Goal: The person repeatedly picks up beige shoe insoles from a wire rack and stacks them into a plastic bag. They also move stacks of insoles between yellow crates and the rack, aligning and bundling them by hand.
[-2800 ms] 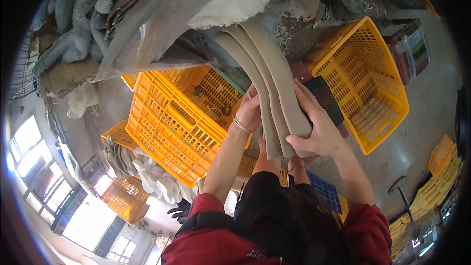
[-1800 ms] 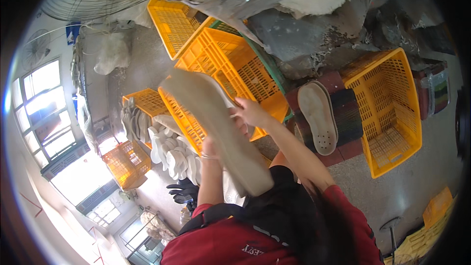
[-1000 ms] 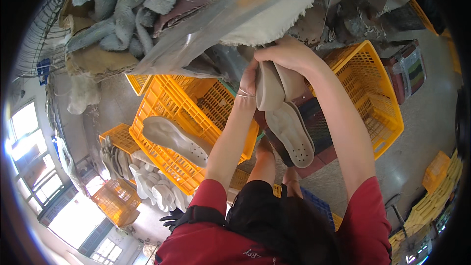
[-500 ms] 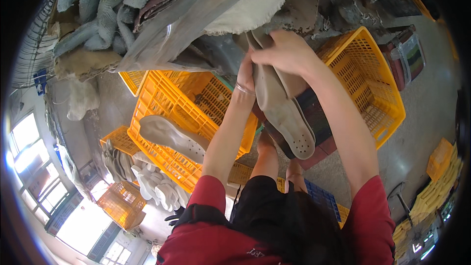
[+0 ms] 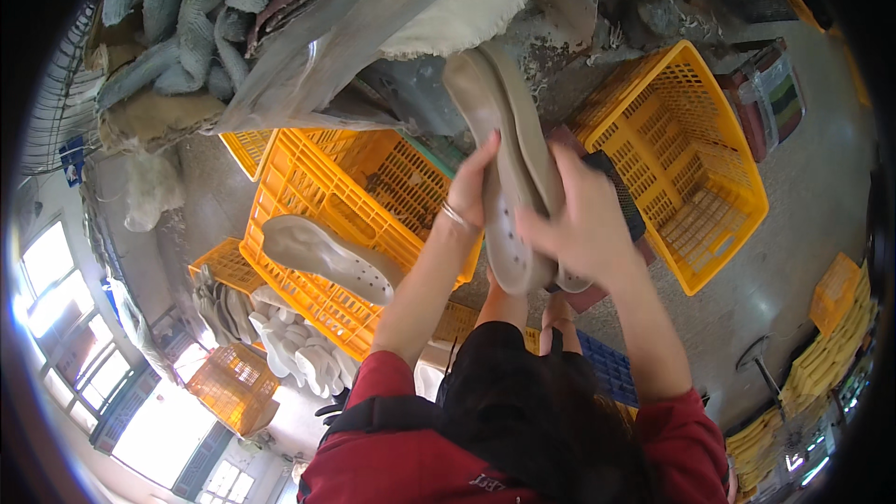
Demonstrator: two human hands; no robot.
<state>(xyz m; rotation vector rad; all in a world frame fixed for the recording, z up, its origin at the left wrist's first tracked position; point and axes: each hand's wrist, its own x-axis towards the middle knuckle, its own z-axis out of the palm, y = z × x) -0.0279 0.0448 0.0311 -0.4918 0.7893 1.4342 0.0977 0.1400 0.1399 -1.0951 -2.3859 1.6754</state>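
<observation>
Two grey-beige moulded shoe insoles (image 5: 478, 93) are held upright side by side in front of me, with small holes at their lower ends. My left hand (image 5: 471, 194) is closed round the left edge of the pair, thumb lying on the upper face. On the other side my right hand (image 5: 593, 224) grips the right edge, its thumb reaching across near the holes; it is slightly blurred. Its palm hides part of the right insole. A third, single insole (image 5: 322, 250) lies across the rim of a yellow plastic crate (image 5: 280, 196) left of my left forearm.
Another yellow crate (image 5: 714, 168) stands at the right. A worktop edge with whitish fleecy cloth (image 5: 485, 14) and grey knitted gloves (image 5: 182, 23) runs across the far side. Several pale insoles (image 5: 303, 350) are piled at the lower left. A blue crate (image 5: 607, 369) sits below.
The insoles have come nearer and stand more upright, apart from the cloth. My right hand has moved from their far end down to the right edge near the holes.
</observation>
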